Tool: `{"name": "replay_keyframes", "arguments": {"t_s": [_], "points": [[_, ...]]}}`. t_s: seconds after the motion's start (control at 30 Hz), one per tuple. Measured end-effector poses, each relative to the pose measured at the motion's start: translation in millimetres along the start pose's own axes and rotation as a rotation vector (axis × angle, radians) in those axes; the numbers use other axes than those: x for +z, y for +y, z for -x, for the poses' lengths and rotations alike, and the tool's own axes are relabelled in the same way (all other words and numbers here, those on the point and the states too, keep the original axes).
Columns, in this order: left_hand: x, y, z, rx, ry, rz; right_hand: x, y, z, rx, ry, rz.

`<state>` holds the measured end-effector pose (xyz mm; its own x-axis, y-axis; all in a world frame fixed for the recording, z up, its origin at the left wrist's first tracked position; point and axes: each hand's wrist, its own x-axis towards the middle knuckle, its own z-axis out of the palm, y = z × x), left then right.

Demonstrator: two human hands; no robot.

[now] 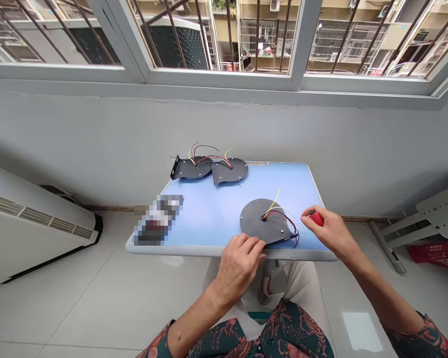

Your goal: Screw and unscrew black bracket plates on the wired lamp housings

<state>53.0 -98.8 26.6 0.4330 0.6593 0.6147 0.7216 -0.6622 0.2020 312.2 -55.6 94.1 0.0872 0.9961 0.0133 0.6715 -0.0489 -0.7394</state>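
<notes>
A dark grey rounded plate point(257, 223) with yellow, white, red and black wires at its centre lies near the front edge of the blue table. My left hand point(241, 263) grips the plate's lower left edge, with fingers bent over it. To the right of the plate, my right hand point(330, 231) is closed on a red-handled tool point(316, 218); the tool's tip cannot be made out. Small screws show around the plate's rim. Two similar wired parts, a bracketed one point(188, 169) and another point(229, 171), rest side by side at the table's back left.
The blue table point(209, 214) stands against the wall below barred windows. A pixelated patch covers its left end. A white appliance point(37, 219) is at far left. A grey metal frame point(440, 209) and a red bag point(436, 253) are at far right.
</notes>
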Motion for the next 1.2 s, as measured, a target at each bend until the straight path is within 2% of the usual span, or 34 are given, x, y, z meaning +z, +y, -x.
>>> {"name": "replay_keyframes", "arguments": {"t_s": [0.1, 0.23, 0.4, 0.47, 0.53, 0.63, 0.7, 0.77, 0.87, 0.93, 1.07, 1.2], "points": [[4.5, -2.2, 4.9, 0.012, 0.008, -0.063, 8.4, 2.8, -7.8, 0.022, -0.126, 0.1], [-3.3, -32.1, 6.8, -0.025, -0.014, -0.004, 9.5, 5.2, -19.7, 0.041, -0.153, 0.076], [-21.4, -74.1, -7.3, 0.002, -0.125, 0.079, 5.9, 3.1, -54.1, 0.024, -0.036, -0.03], [-26.0, -88.5, -17.5, -0.012, -0.187, 0.13, 6.1, -2.8, -73.7, -0.031, 0.035, 0.015], [-26.3, -102.2, -30.6, -0.087, -0.217, 0.189, 8.4, -10.5, -93.5, -0.077, 0.101, 0.085], [-14.9, -121.6, -56.8, -0.321, -0.162, 0.168, 16.8, -19.6, -118.7, -0.135, 0.169, 0.146], [0.5, -132.7, -77.0, -0.451, -0.142, 0.112, 25.7, -21.5, -130.8, -0.198, 0.216, 0.247], [18.5, -141.4, -96.1, -0.521, -0.168, 0.067, 36.0, -20.1, -139.7, -0.29, 0.203, 0.392], [40.9, -149.4, -116.0, -0.533, -0.238, -0.019, 50.6, -14.5, -150.4, -0.417, -0.018, 0.538], [49.4, -152.1, -121.5, -0.517, -0.288, -0.1, 58.7, -10.2, -157.0, -0.455, -0.141, 0.621], [55.6, -154.7, -119.7, -0.484, -0.342, -0.222, 71.0, -3.1, -167.3, -0.517, -0.161, 0.735], [59.4, -156.8, -114.5, -0.465, -0.306, -0.248, 78.7, 0.8, -171.0, -0.624, -0.143, 0.742]]}}
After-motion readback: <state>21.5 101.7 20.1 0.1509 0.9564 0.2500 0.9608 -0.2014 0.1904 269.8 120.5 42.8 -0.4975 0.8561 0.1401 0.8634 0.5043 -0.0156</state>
